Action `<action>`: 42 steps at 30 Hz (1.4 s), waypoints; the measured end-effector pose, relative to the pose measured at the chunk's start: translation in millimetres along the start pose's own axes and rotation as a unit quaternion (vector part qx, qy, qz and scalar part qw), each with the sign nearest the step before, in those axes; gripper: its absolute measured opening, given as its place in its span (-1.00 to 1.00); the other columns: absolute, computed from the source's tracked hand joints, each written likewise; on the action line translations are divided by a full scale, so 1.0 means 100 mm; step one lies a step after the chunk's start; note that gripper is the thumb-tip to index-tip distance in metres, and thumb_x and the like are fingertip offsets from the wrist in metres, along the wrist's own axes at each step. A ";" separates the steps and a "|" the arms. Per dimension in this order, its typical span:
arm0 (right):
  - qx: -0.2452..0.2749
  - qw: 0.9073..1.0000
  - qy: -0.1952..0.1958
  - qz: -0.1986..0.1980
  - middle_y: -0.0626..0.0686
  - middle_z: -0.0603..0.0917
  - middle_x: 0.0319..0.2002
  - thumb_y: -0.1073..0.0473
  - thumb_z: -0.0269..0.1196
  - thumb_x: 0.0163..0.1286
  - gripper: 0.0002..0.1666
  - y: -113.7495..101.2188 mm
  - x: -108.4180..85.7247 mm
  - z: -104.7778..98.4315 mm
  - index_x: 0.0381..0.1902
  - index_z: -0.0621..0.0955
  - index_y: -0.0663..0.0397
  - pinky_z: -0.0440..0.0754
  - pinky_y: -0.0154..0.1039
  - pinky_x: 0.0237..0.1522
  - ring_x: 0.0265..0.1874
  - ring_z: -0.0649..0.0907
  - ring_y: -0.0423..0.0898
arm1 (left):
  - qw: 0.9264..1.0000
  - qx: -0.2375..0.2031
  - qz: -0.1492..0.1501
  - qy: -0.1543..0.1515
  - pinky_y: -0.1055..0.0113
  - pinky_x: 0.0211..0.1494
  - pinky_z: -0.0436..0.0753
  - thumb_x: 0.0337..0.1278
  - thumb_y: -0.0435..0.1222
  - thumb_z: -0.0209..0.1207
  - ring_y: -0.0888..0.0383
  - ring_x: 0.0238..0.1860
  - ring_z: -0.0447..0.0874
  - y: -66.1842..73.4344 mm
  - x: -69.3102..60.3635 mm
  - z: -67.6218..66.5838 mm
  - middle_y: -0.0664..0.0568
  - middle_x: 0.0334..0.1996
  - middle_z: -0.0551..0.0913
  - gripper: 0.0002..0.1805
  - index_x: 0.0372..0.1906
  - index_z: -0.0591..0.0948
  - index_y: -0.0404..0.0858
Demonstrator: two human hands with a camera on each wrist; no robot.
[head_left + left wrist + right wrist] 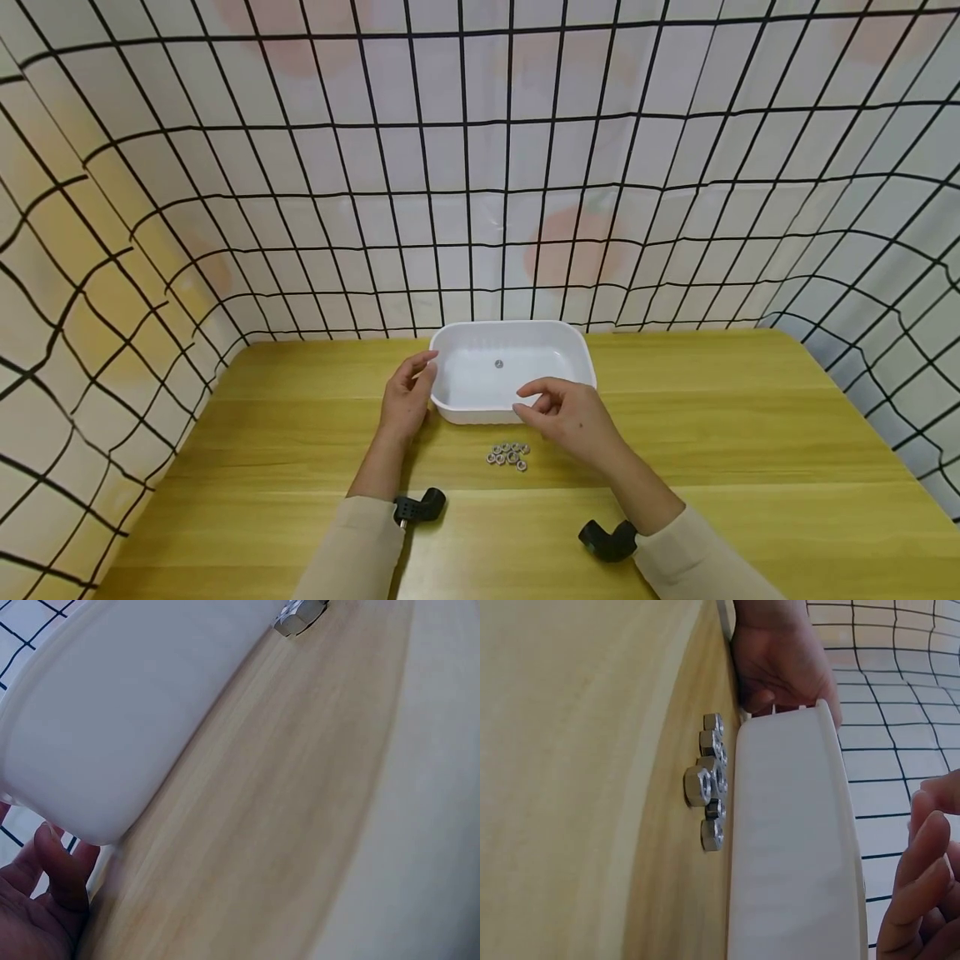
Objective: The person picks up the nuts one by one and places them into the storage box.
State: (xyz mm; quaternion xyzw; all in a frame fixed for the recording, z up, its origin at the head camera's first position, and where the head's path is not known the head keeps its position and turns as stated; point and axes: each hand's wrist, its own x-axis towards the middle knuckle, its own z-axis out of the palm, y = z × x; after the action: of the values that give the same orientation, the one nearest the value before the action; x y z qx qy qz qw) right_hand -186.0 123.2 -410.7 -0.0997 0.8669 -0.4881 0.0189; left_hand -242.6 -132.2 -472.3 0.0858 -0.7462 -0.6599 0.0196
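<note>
A white plastic tray (468, 385) stands on the table, with one metal hex nut (498, 364) on its floor. Against the tray's left end rests my left hand (405, 402), its fingers loosely bent beside the rim. My right hand (573, 417) hovers over the tray's front right rim. Its thumb and index finger are apart, and nothing shows between them. Several more nuts (512, 457) lie in a small cluster on the table before the tray; the right wrist view shows these nuts (699, 786) close up beside the tray's wall (791, 825).
The wood-grain table (300, 417) extends to both sides. Black grid netting (487, 192) over a pale patterned sheet rises behind the tray and along both sides. Each wrist carries a black camera mount (609, 540) near its beige sleeve (693, 554).
</note>
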 end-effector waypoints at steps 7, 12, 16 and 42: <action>0.032 0.998 -0.042 0.016 -0.04 0.66 -0.45 0.10 0.44 0.30 -0.76 0.08 -0.10 0.01 -0.11 0.73 0.04 0.49 -0.39 -0.53 -0.53 0.53 -0.14 | 1.000 0.002 0.001 0.000 0.41 -0.50 0.50 0.51 -0.03 0.07 -0.02 0.02 0.59 -0.01 0.00 0.00 0.02 0.35 0.51 -0.67 0.24 0.61 0.15; 0.033 0.997 -0.064 0.015 -0.02 0.68 -0.42 0.14 0.44 0.30 -0.75 0.17 -0.17 0.03 -0.09 0.73 0.08 0.49 -0.40 -0.53 -0.53 0.54 -0.16 | 1.000 0.003 0.002 -0.001 0.41 -0.51 0.49 0.51 -0.04 0.07 -0.02 0.02 0.59 -0.01 0.00 0.01 0.01 0.34 0.52 -0.67 0.25 0.61 0.14; 0.035 0.997 -0.073 0.015 0.00 0.66 -0.40 0.18 0.43 0.30 -0.71 0.23 -0.21 0.03 -0.05 0.72 0.16 0.51 -0.42 -0.51 -0.52 0.54 -0.18 | 1.000 0.001 0.006 -0.003 0.41 -0.51 0.48 0.51 -0.05 0.08 -0.03 0.06 0.58 -0.02 -0.02 0.02 0.00 0.31 0.53 -0.67 0.24 0.61 0.12; 0.066 0.986 -0.142 0.050 0.02 0.64 -0.45 0.21 0.38 0.33 -0.64 0.56 -0.18 0.09 0.03 0.66 0.25 0.54 -0.40 -0.61 -0.63 0.58 -0.20 | 1.000 0.009 -0.001 0.004 0.40 -0.51 0.50 0.51 -0.02 0.07 0.03 -0.07 0.59 -0.01 0.00 0.00 0.03 0.33 0.53 -0.68 0.23 0.61 0.18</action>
State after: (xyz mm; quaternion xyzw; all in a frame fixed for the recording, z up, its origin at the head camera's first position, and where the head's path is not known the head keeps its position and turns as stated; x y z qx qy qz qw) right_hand -176.1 147.1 -463.9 -0.1232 0.8254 -0.5233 0.1723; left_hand -242.4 -131.9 -473.2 0.0899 -0.7517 -0.6531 0.0213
